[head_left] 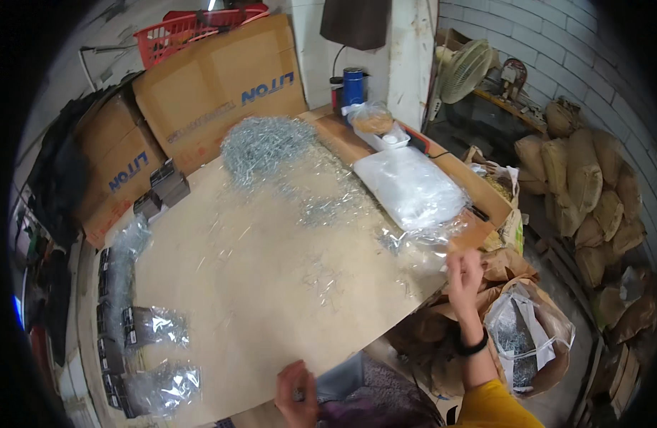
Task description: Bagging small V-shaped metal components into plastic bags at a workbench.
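Note:
My left hand [296, 394] is at the table's near edge, its fingers curled inward. Something small and dark may be between them, but I cannot make it out. Over the table's right edge, my right hand [464, 274] is raised with bent, slightly blurred fingers. Whatever they hold, if anything, is hidden. Just beyond it lies a stack of clear plastic bags [414, 189] on cardboard. Thin silvery nail-like pieces form a large heap [268, 148] at the far side of the table [228, 285]. A smaller scatter [321, 282] lies nearer the middle.
Filled clear packets with dark labels [161, 385] line the left edge. Cardboard boxes [221, 93] stand behind the table. A paper sack [528, 335] holding metal pieces is on the right, below my forearm. Farther right are a fan [467, 71] and piled brown sacks [582, 171].

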The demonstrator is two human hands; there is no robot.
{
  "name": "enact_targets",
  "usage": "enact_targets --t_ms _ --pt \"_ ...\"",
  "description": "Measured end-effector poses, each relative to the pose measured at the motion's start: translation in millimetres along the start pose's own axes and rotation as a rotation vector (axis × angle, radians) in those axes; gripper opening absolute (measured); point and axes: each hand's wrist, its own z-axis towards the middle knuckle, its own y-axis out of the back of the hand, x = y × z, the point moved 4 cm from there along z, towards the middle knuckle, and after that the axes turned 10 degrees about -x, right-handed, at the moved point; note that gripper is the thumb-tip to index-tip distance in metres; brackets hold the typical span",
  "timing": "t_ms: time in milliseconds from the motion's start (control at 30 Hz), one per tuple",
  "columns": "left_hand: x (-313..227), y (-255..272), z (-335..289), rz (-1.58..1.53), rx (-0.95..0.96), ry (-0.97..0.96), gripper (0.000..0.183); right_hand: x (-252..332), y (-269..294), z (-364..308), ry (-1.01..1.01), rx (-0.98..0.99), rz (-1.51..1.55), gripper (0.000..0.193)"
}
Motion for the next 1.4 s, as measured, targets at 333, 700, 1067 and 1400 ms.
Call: enact_targets --t_ms 333,700,1067,1400 --pt "12.6 -33.0 -37.3 -0.177 0.506 0.276 0.028 99.9 -24.3 -160.5 -0.733 1.314 0.711 0.013" --pt "24.7 -12.0 -57.3 -0.338 0.131 0.461 0.026 117.2 -22.9 -185.4 -0.61 1.222 0.7 0.031" --pt "34.3 -4.2 -66.1 0.066 0.449 0.303 0.005 104.8 -20.0 -193.2 -0.933 1.395 0.626 0.007" --pt "103.5 -4.7 -96.2 0.228 0.809 0.236 0.023 43.6 -13.1 -235.4 -0.165 1.595 0.196 0.021"
